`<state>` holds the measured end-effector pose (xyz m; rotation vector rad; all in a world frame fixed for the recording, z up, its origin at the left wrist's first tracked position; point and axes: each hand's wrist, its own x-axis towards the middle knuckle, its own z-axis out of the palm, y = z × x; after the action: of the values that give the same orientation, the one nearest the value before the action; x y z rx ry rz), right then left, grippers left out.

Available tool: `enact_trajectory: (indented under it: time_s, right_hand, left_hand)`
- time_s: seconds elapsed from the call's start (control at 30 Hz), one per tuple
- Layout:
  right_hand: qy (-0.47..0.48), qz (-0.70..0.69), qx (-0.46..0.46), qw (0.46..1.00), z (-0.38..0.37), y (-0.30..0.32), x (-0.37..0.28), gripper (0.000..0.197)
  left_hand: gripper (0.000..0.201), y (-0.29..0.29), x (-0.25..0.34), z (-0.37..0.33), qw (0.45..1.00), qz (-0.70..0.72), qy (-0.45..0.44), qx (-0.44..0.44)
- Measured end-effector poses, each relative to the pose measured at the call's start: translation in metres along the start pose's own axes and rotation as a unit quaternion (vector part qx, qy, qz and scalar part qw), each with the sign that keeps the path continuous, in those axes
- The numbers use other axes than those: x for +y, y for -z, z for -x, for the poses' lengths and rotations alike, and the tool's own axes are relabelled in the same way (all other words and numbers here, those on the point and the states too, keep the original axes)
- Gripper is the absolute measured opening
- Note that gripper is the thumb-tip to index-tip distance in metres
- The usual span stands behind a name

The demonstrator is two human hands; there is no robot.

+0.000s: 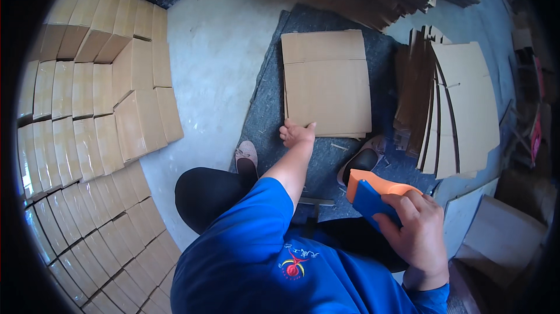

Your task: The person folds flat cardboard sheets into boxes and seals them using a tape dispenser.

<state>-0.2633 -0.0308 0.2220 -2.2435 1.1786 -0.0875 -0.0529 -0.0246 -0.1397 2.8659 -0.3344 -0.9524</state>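
Flat cardboard [326, 89]: here it lies, creased across its far part, on the dark mat [267, 92] between and beyond the shoes, edges peeking out at the left and near sides, so there's more than one layer in this pile
Left hand [298, 133]: down at the near left corner, fingers curled by the edge, thumb pointing along the near side; whether it pinches the board or just presses on it, I can't quite tell from up here
Corner risk: the layers aren't squared, so a one-sided pull could swing the top one askew or drag a lower one along
Right hand [419, 226]: wrapped round an orange-and-blue tool [373, 200], held up well apart from the cardboard
Crease risk: with that hand taken up, nothing supports the far end, and a quick lift could make it sag or fold at the crease
Shoes: left shoe [246, 152] near the mat's left edge, right shoe [378, 143] close by the pile's near right corner, where a shifted foot could scuff or nudge the boards
Leaning sheets [469, 104]: fanned out upright on the right, and a bump could start them sliding
Cartons [140, 121]: over on the left, packed in tight rows beside the pale floor [204, 51]
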Motion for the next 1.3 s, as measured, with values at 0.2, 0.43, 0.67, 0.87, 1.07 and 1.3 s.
enact_trajectory:
  time_s: [0.2,0.43,0.67,0.87,1.07,1.3]
  right_hand:
    - [0.028,-0.01,-0.01,1.0,0.0,0.009,0.01,0.033]
    - [0.064,-0.02,0.017,0.998,0.01,0.01,0.006,0.033]
    - [0.012,-0.01,0.071,0.997,0.018,-0.007,0.014,0.018]
    - [-0.007,0.164,0.02,0.986,-0.009,-0.03,0.053,0.019]
    - [-0.151,0.122,-0.118,0.974,-0.08,-0.052,0.047,0.05]
    - [-0.184,0.018,-0.114,0.976,-0.099,-0.077,0.072,0.071]
  left_hand:
    - [0.092,0.009,0.002,-0.012,0.998,-0.047,0.025,-0.026]
    - [0.067,-0.014,-0.037,-0.046,0.983,0.125,-0.045,-0.126]
    - [0.038,0.081,0.005,0.007,0.899,0.255,-0.334,-0.123]
    - [0.063,0.139,-0.016,0.135,0.861,0.008,-0.491,-0.134]
    - [0.076,0.121,-0.064,0.166,0.851,0.003,-0.497,-0.17]
    - [0.054,0.118,-0.033,0.165,0.84,0.058,-0.515,-0.161]
